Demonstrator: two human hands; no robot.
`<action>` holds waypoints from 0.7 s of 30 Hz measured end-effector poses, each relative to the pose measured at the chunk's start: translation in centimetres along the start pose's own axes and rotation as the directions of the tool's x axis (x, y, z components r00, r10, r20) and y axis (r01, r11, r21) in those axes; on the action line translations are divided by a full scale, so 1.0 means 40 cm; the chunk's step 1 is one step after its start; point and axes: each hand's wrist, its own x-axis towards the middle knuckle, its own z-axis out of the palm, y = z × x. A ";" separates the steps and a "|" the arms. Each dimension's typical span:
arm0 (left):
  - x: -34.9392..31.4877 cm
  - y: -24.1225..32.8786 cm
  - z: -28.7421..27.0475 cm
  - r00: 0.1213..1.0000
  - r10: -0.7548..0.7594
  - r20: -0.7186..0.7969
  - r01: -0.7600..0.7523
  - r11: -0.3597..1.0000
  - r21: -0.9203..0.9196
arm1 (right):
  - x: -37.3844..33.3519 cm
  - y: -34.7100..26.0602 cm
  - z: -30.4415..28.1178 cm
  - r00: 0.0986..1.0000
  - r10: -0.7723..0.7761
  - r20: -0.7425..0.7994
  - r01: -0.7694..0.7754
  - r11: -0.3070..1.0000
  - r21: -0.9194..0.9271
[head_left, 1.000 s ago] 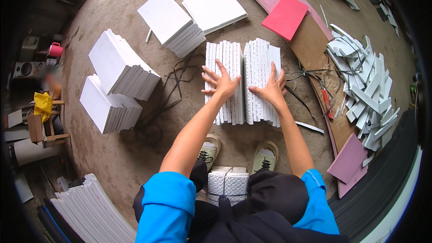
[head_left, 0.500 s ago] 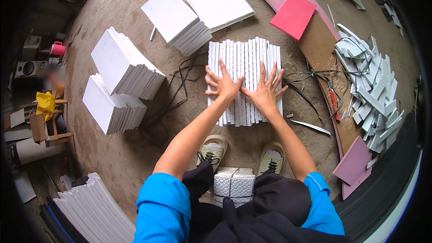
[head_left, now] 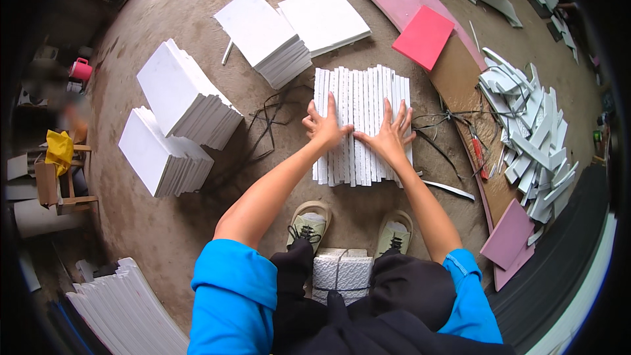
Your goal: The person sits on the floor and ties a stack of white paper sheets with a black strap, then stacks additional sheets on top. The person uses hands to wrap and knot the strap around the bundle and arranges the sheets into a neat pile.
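Note:
A row of white foam sheets (head_left: pixel 360 102) stands on edge on the floor in front of my feet, packed side by side with rough, uneven edges upward. My left hand (head_left: pixel 325 129) lies on the left part of the row with its fingers spread. On the right part rests my right hand (head_left: pixel 388 139), its fingers also stretched apart. The two thumbs point toward each other near the middle. A dark strap (head_left: pixel 266 128) lies loose on the floor to the left, and more dark strap (head_left: pixel 439 146) trails out on the right.
Stacks of white sheets stand at left (head_left: pixel 177 92) and farther ahead (head_left: pixel 259 29). On the right lie a red board (head_left: pixel 424 36), a red-handled tool (head_left: pixel 478 156), a pile of white offcuts (head_left: pixel 536 135) and pink boards (head_left: pixel 507 235). A tied white bundle (head_left: pixel 340 273) sits between my legs.
Both hands stay on the row of sheets. The row looks narrower at its left side, and my left hand has come slightly inward. The view has shifted a little.

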 end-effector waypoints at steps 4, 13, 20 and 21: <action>0.006 -0.021 0.006 0.994 0.093 0.050 -0.089 0.993 -0.081 | 0.003 0.006 -0.009 1.000 0.026 0.011 -0.026 0.999 0.019; -0.013 -0.049 0.019 0.981 0.166 -0.100 -0.188 0.938 -0.291 | -0.004 -0.011 0.015 0.999 0.017 0.041 -0.012 0.993 -0.115; -0.004 -0.074 0.005 0.964 0.246 -0.104 -0.266 0.875 -0.405 | 0.004 -0.021 0.007 0.996 0.041 0.073 -0.033 0.994 -0.106; 0.000 -0.082 0.011 0.961 0.246 -0.122 -0.275 0.873 -0.403 | 0.003 -0.023 0.005 0.997 0.038 0.067 -0.031 0.993 -0.111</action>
